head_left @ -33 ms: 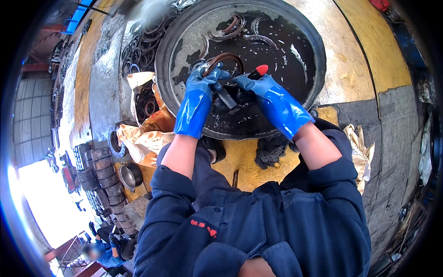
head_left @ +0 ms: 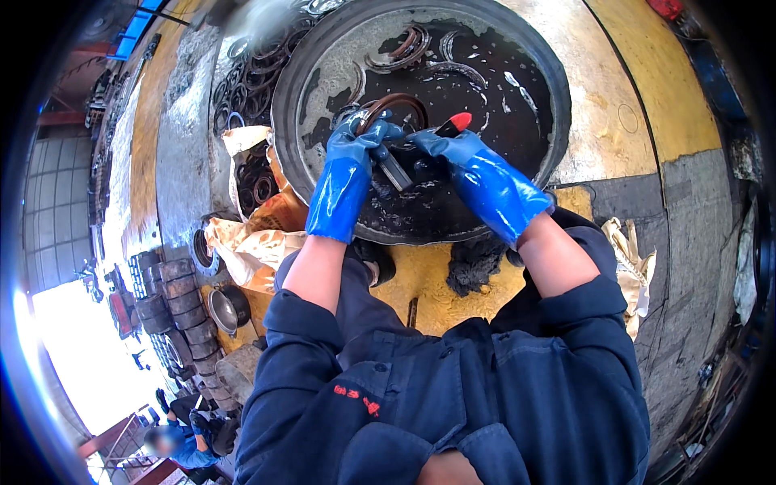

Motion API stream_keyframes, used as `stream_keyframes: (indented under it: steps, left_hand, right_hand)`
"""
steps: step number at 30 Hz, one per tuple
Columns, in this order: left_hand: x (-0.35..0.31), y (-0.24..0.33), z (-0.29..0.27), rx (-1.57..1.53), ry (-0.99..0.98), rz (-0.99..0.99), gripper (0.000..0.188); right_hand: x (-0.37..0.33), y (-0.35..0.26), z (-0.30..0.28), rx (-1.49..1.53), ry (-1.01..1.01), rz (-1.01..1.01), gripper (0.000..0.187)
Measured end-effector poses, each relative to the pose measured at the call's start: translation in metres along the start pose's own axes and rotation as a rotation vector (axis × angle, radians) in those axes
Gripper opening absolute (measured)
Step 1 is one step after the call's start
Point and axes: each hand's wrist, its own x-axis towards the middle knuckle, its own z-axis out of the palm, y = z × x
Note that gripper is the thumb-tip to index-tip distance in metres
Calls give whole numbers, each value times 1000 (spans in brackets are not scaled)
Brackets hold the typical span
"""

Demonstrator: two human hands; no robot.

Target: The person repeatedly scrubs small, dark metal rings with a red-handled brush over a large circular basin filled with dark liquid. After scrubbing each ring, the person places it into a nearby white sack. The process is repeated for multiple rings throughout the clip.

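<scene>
Nothing has shifted between the earlier frame and this one: both views show the same instant, so we read the work as steady, mid-scrub, with the part neither lifted nor set down. We see the left hand (head_left: 356,149), in a glossy blue rubber glove, closed around a dark, rust-brown ring seal (head_left: 394,105) whose upper arc curves above the fingers. We see the right hand (head_left: 453,149), gloved alike, closed on a brush with a red-tipped handle (head_left: 454,123); the red tip juts above and just beyond that grip, while a pale, flat-sided part of the tool runs between the two grips, touching the ring's lower edge. Both grips sit over a wide, round black basin (head_left: 558,105) filled with oily black liquid, slick and reflective, in which further curved rings (head_left: 404,48) lie well beyond the hands. Left of the left grip stands a crumpled tan sack (head_left: 259,242) holding more rings; below the right grip a black greasy rag (head_left: 477,263) rests on the yellow-painted floor.
</scene>
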Motion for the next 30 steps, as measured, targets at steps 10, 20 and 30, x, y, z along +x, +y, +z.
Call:
stream_keyframes:
  steps: [10,20,30]
  left_hand:
    - [5,-9,-6,33,-41,4,28]
    - [12,4,-18,-122,185,-116,26]
    - [14,1,-23,-117,69,-124,29]
  right_hand:
    - [-21,-9,17,-1093,309,-568,30]
    - [-19,-26,0,-391,203,-178,36]
    - [-18,-15,13,-895,147,-412,25]
